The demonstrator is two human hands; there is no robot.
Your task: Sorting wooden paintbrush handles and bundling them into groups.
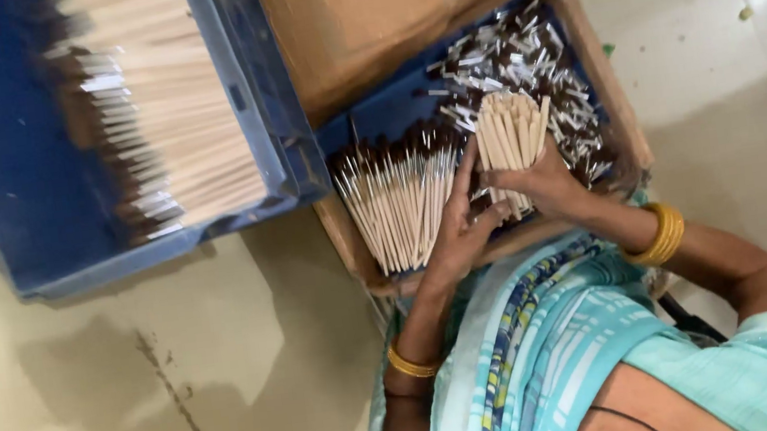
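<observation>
Teal striped cloth [555,341] on the person's chest sat nearest the lens, w/ both arms reaching away from it over a shallow box [624,123] on the floor.

Going L to R: a blue crate [1,194] stood at the far left, a thick layer of pale sticks [177,124] lying flat in it. A brown cardboard flap [397,9] covered the box's far left corner. Along the box's left edge lay a fanned row of thin sticks [402,208], dark ends pointing away. The left hand [459,231] was wide, fingers stretched, index tip touching the side of the bundle [512,136]. The right hand [545,184] was wrapped round the bundle's near end, holding it about upright, approx. over the box's middle near its front edge. Behind it, twd the right edge, was a loose heap of short dark-and-white bits [519,48].

Probably best done thus: keep the right grip snug but not crushing, tap the near ends level, and use the flat left palm to square the side so no stick slips out.

Pose: left wrist bent, a gold bangle [412,365] on it; right forearm came in from the right, elbow out, stacked yellow bangles [664,232] at the wrist.
</observation>
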